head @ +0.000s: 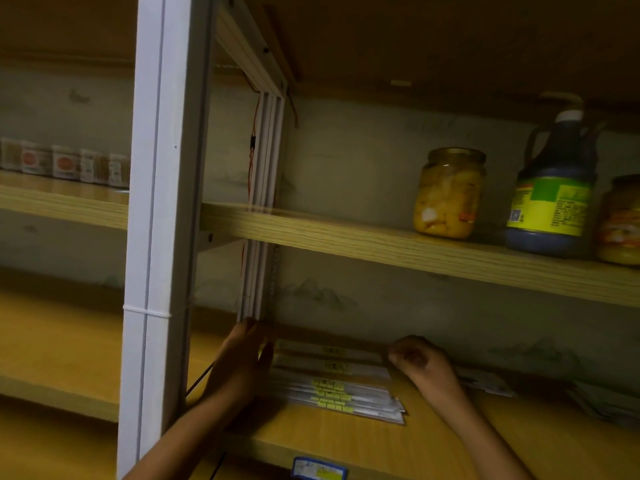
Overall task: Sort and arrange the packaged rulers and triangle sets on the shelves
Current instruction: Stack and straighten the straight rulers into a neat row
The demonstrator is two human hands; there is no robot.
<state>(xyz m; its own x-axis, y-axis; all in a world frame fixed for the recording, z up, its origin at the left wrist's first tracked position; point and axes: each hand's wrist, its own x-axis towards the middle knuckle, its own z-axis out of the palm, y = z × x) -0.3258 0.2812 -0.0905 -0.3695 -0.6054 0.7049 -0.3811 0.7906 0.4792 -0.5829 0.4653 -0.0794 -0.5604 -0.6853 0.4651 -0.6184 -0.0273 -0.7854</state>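
Observation:
Several packaged rulers (332, 386) in clear sleeves with yellow labels lie side by side on the lower wooden shelf (398, 441). My left hand (242, 358) rests with straight fingers against their left ends, close to the rear upright. My right hand (420, 362) has its fingers curled at the right end of the rearmost rulers and seems to pinch one. More clear packets (485, 382) lie to the right behind my right wrist, and a further pile (606, 403) sits at the far right, dim and blurred.
A white metal upright (156, 237) stands at the front left. On the shelf above are a glass jar of yellow preserve (450, 192), a dark bottle with a green label (550, 188) and another jar (620, 220). Small boxes (65, 162) line the left bay. A blue price tag (318, 468) sits on the shelf edge.

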